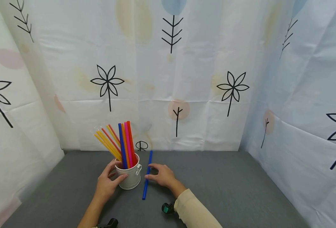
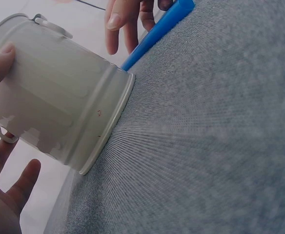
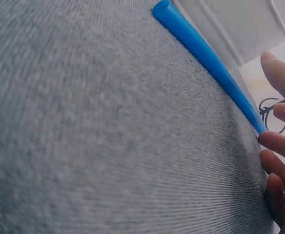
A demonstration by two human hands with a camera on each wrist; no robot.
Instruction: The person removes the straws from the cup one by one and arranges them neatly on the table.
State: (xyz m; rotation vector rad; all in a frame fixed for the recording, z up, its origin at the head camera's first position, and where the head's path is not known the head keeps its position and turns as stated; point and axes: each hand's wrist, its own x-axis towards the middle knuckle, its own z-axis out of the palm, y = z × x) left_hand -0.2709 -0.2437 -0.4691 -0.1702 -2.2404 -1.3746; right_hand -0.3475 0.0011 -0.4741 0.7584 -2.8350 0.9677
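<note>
A small white metal bucket (image 1: 129, 180) stands upright on the table, and my left hand (image 1: 106, 183) holds its left side with the thumb in front and fingers behind. Thick blue, orange, pink and red straws (image 1: 127, 144) stand in it, beside thinner yellow and red straws (image 1: 108, 141) leaning left. Just right of the bucket a blue straw (image 1: 145, 188) lies on the table. Over that straw is my right hand (image 1: 163, 175), thumb and fingers spread apart. In the right wrist view, a fingertip seems to touch the far end of the blue straw (image 3: 206, 56).
A grey cloth-covered table (image 1: 228, 183) spreads out under both hands. White curtains (image 1: 202, 76) printed with plants hang behind it and on both sides. Dark wrist devices (image 1: 168, 208) show at both forearms.
</note>
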